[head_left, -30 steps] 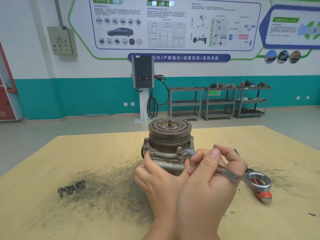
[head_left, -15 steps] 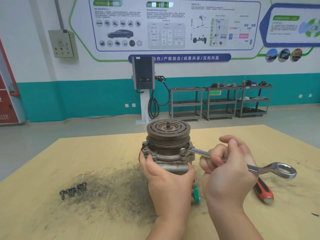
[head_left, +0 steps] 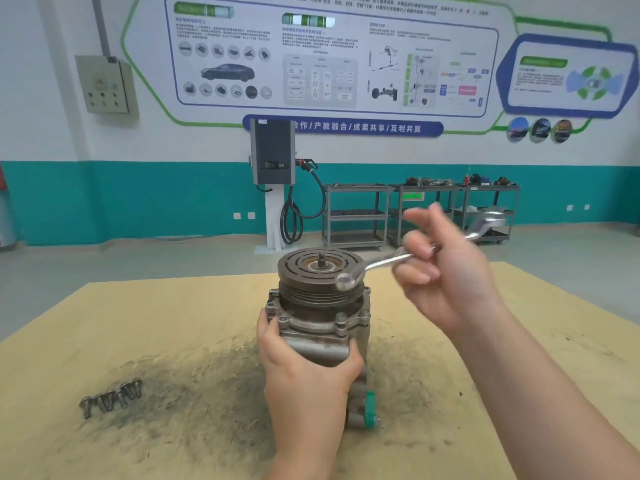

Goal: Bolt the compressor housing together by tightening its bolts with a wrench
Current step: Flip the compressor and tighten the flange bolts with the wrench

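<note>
The grey compressor housing [head_left: 322,323] stands upright on the table, its dark grooved pulley [head_left: 320,271] on top and bolts around its flange. My left hand [head_left: 304,372] grips the housing body from the near side. My right hand [head_left: 446,275] is raised to the right of the pulley and holds a silver wrench [head_left: 384,263] by its shank. The wrench is blurred. Its near ring end hovers over the pulley's right rim, off the flange bolts, and its far end points up and right.
Several loose bolts [head_left: 110,400] lie on the wooden table [head_left: 138,323] at the left, by a dark patch of grime. A green-capped fitting [head_left: 369,408] sticks out at the housing's base. Shelving carts [head_left: 419,216] and a charger stand across the floor.
My right hand has lifted the wrench off the flange bolt and swung it up and right, above the pulley. The view moved closer; the red-handled tool is out of sight.
</note>
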{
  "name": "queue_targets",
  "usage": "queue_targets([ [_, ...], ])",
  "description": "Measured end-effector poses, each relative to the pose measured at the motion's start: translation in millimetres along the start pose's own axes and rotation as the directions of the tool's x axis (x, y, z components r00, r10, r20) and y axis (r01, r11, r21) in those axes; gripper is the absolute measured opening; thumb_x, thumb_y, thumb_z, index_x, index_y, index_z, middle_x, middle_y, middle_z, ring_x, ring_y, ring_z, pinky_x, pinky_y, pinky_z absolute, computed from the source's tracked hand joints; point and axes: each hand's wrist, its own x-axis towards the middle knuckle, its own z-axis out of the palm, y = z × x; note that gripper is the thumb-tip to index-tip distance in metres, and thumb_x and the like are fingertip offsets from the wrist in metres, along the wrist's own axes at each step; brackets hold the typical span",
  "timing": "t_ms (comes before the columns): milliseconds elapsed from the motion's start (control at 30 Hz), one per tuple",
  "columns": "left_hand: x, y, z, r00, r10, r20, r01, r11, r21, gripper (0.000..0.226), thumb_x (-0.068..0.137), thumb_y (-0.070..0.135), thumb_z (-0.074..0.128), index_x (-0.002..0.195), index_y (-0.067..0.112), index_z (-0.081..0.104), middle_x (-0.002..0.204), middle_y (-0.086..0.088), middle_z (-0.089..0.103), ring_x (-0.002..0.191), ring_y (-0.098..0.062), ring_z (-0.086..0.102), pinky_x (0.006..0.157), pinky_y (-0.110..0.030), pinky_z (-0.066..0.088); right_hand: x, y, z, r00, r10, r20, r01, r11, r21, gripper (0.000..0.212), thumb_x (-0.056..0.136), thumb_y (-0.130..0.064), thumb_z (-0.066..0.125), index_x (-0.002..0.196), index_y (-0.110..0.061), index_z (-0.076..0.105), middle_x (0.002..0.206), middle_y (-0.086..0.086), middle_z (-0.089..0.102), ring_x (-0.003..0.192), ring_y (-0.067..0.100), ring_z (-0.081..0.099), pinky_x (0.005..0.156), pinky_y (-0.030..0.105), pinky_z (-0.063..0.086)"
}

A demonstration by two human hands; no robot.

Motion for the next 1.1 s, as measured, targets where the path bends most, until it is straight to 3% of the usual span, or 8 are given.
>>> queue_targets([
  [167, -3, 1, 0, 1.000, -0.014, 0.006, 0.014, 1.000, -0.008, 0.106, 0.063, 0.039, 0.089, 0.147, 0.020, 0.027, 0.158, 0.008, 0.029, 0.120, -0.005, 0.043, 0.094, -0.018, 0.033, -64, 24, 0, 0.850, -0.505, 0.149, 0.517, 0.748, -0.416, 0.048, 0.084, -0.062, 0.057, 0.070, -0.019, 0.072, 0.059, 0.005, 0.064, 0.042, 0.021, 0.062, 0.046, 0.025, 0.052],
  [267, -7, 1, 2, 1.000, -0.014, 0.011, 0.014, 1.000, -0.018, 0.107, 0.064, 0.036, 0.090, 0.149, 0.020, 0.027, 0.162, 0.012, 0.021, 0.124, 0.005, 0.034, 0.094, -0.014, 0.027, -86, 53, 4, 0.813, -0.577, 0.081, 0.533, 0.680, -0.503, 0.046, 0.083, -0.064, 0.057, 0.071, -0.023, 0.073, 0.062, 0.003, 0.068, 0.046, 0.020, 0.066, 0.050, 0.021, 0.053],
  [433, -11, 5, 2, 0.999, -0.023, 0.021, 0.024, 1.000, -0.014, 0.107, 0.068, 0.039, 0.087, 0.151, 0.020, 0.021, 0.164, 0.007, 0.016, 0.144, -0.016, 0.033, 0.104, -0.030, 0.037, -100, 81, 17, 0.708, -0.702, -0.077, 0.527, 0.599, -0.603, 0.051, 0.086, -0.068, 0.052, 0.067, -0.025, 0.071, 0.056, -0.004, 0.067, 0.047, 0.014, 0.066, 0.056, 0.024, 0.054],
  [533, -13, 8, -2, 0.999, 0.000, 0.054, 0.004, 0.996, -0.088, 0.112, 0.065, 0.066, 0.076, 0.150, 0.032, 0.011, 0.161, 0.000, 0.021, 0.142, -0.018, 0.035, 0.107, -0.028, 0.034, -105, 92, 36, 0.660, -0.735, -0.156, 0.520, 0.596, -0.612, 0.047, 0.083, -0.070, 0.053, 0.067, -0.030, 0.071, 0.055, -0.006, 0.066, 0.044, 0.009, 0.063, 0.051, 0.011, 0.046],
  [633, -15, 15, -6, 0.997, -0.016, 0.075, 0.023, 0.995, -0.097, 0.120, 0.049, 0.088, 0.055, 0.149, 0.040, 0.007, 0.161, 0.000, 0.021, 0.143, -0.018, 0.035, 0.111, -0.032, 0.033, -108, 94, 48, 0.652, -0.732, -0.199, 0.488, 0.606, -0.628, 0.041, 0.083, -0.066, 0.056, 0.063, -0.033, 0.069, 0.053, -0.009, 0.064, 0.041, 0.006, 0.058, 0.049, 0.006, 0.041],
  [733, -12, 12, -3, 0.998, -0.011, 0.055, 0.015, 0.998, -0.067, 0.110, 0.063, 0.055, 0.069, 0.153, 0.023, 0.014, 0.165, 0.003, 0.011, 0.146, -0.017, 0.028, 0.109, -0.027, 0.032, -103, 78, 44, 0.727, -0.601, -0.332, 0.371, 0.750, -0.548, 0.047, 0.087, -0.055, 0.056, 0.055, -0.023, 0.069, 0.050, -0.005, 0.060, 0.034, 0.007, 0.052, 0.041, 0.009, 0.040],
  [933, -13, 2, 7, 1.000, 0.016, 0.014, -0.016, 1.000, 0.014, 0.110, 0.064, 0.041, 0.090, 0.148, 0.011, 0.026, 0.164, 0.004, 0.015, 0.129, 0.013, 0.018, 0.086, 0.014, 0.007, -75, 52, 18, 0.795, -0.525, -0.305, 0.316, 0.787, -0.531, 0.054, 0.101, -0.033, 0.047, 0.054, -0.011, 0.062, 0.041, -0.001, 0.044, 0.029, 0.014, 0.045, 0.037, 0.021, 0.041],
  [1100, -11, 2, 7, 0.999, 0.026, -0.028, -0.025, 1.000, 0.014, 0.103, 0.063, 0.049, 0.083, 0.144, 0.026, 0.024, 0.162, 0.010, 0.021, 0.130, -0.001, 0.033, 0.086, 0.006, 0.021, -46, 40, -13, 0.909, -0.216, -0.357, 0.180, 0.975, -0.131, 0.051, 0.102, -0.040, 0.044, 0.059, -0.018, 0.058, 0.043, -0.004, 0.036, 0.031, 0.009, 0.028, 0.036, 0.022, 0.038],
])
